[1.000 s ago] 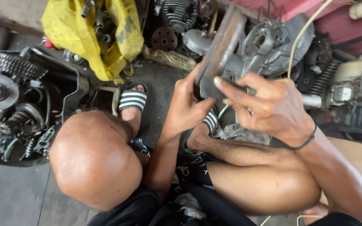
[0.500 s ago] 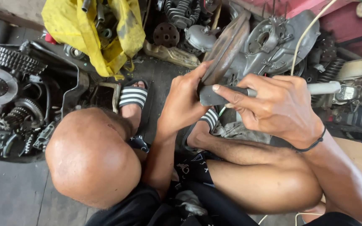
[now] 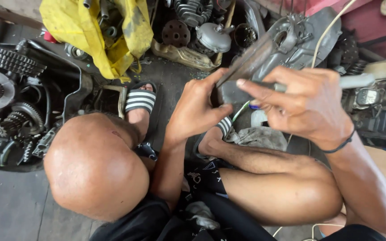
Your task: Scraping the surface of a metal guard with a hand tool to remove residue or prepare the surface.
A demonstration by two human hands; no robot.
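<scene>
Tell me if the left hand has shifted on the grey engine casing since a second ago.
Cannot tell. The left hand grips the lower-left edge of the grey engine casing as before; the head camera itself moved, so any shift is unclear.

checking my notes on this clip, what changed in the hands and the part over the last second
The right hand slid from the grey engine part onto a grey handle and now grips it. The left hand kept hold of the part's lower edge. The striped sandals and the open engine case stayed put.

A yellow bag (image 3: 94,31) stuffed with metal parts lies near an open gear assembly (image 3: 10,102), beside a striped sandal (image 3: 140,100), a finned cylinder (image 3: 193,10) and a grey rag (image 3: 260,138)
</scene>
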